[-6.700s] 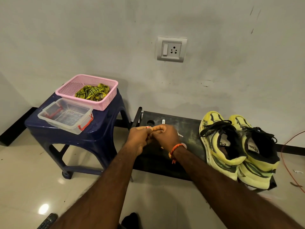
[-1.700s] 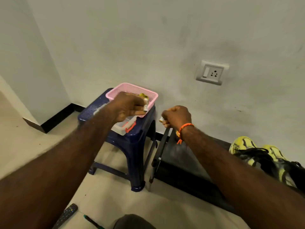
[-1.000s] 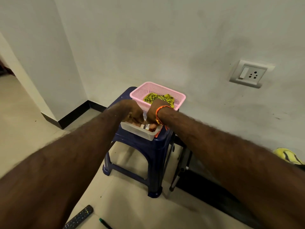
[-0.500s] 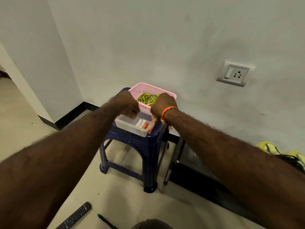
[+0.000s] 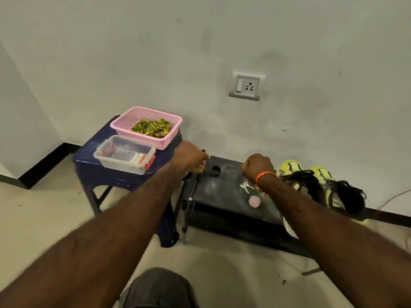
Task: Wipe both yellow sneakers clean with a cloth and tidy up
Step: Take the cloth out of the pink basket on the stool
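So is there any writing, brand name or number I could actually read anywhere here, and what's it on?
None can be read.
Small items in the clear plastic box: red and white packaging, any print too small and blurred.
Yellow sneakers: no readable label at this angle.
Wall socket: no marking visible.
Pink round lid: no visible text.

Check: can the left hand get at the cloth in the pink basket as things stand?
Probably yes. The cloth lies uncovered in the open-topped basket, and the left hand is just to its right, with nothing between them. It looks curled, so it would need to open first.
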